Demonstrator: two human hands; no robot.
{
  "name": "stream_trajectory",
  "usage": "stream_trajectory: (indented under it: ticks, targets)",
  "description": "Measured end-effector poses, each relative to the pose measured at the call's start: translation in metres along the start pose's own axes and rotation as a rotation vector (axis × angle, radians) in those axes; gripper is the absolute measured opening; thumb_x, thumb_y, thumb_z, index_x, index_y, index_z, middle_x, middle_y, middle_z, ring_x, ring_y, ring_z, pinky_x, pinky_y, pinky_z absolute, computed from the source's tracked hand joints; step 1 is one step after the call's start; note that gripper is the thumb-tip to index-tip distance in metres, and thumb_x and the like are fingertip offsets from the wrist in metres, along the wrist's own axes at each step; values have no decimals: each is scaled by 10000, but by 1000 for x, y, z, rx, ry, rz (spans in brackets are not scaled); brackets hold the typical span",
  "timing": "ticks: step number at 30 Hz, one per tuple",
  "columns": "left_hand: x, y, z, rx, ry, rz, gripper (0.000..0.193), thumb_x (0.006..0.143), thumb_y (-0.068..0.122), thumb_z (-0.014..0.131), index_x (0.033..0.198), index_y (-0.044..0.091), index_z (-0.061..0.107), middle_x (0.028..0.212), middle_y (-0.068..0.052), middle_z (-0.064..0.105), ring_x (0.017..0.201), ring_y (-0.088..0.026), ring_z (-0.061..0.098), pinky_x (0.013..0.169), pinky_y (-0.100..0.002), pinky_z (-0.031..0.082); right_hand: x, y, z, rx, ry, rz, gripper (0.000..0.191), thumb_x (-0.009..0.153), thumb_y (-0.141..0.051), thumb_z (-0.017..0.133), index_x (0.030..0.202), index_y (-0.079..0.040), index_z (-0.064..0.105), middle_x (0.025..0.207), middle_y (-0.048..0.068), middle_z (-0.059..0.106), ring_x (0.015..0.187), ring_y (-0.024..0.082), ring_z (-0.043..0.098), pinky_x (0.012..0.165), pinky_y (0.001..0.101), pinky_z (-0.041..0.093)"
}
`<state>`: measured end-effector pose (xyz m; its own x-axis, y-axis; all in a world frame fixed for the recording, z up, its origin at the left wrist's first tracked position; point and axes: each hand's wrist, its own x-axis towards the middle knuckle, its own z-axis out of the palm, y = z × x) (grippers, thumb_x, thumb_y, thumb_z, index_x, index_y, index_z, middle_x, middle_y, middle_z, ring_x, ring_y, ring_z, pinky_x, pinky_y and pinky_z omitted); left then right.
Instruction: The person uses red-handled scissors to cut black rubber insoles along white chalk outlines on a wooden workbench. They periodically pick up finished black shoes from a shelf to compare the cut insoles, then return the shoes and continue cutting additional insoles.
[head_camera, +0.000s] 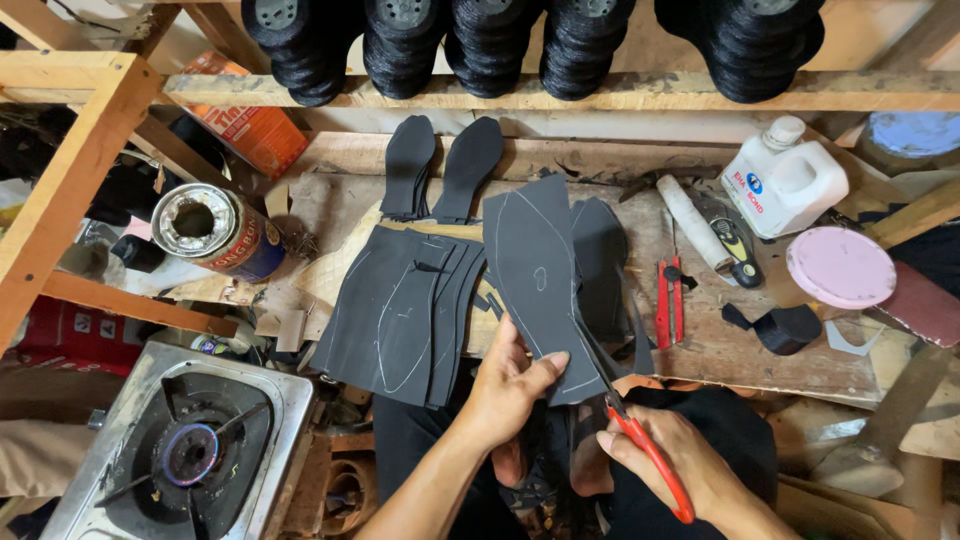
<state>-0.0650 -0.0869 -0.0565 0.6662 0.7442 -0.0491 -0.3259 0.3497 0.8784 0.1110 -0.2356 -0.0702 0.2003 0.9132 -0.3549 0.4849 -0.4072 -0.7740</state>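
My left hand (508, 385) grips the lower edge of a dark grey rubber sheet (535, 280) with a sole outline drawn on it in white. My right hand (670, 460) holds red-handled scissors (640, 445) whose blades meet the sheet's lower right edge along the drawn line. A thin offcut strip curls away to the right of the blades. A stack of similar marked sheets (400, 310) lies on the wooden bench (740, 345) to the left. Two cut sole shapes (440, 165) lean further back.
A gas burner (190, 445) sits at lower left, a tin can (215, 230) on its side above it. Right of the sheet lie a red utility knife (668, 300), a white roll (690, 220), a white glue bottle (785, 180) and a pink lid (840, 265). Black thread spools (490, 40) hang overhead.
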Motion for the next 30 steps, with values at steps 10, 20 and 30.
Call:
stream_trajectory:
  ticks: [10, 20, 30]
  targets:
    - [-6, -3, -3, -60, 11, -41, 697, 916, -66, 598, 1542, 80, 331, 1310, -120, 594, 1161, -178, 603, 972, -319, 515, -1, 1, 10, 45, 30, -25, 302, 827, -295, 698, 724, -16, 644, 583, 132, 605, 556, 271, 598, 587, 391, 486]
    - [11, 15, -23, -198, 1, -184, 487, 929, -2, 618, 1385, 46, 455, 1097, -89, 674, 869, -174, 705, 675, -317, 623, -8, 15, 15, 29, 40, -53, 253, 821, -268, 688, 724, -38, 645, 568, 94, 632, 525, 228, 630, 555, 367, 509]
    - [0, 0, -12, 31, 4, -60, 506, 950, -13, 632, 1419, 73, 463, 1187, -79, 664, 952, -130, 685, 723, -254, 581, -1, -13, 8, 165, -77, -43, 216, 866, -252, 631, 895, -60, 724, 666, 39, 760, 605, 158, 699, 620, 328, 547]
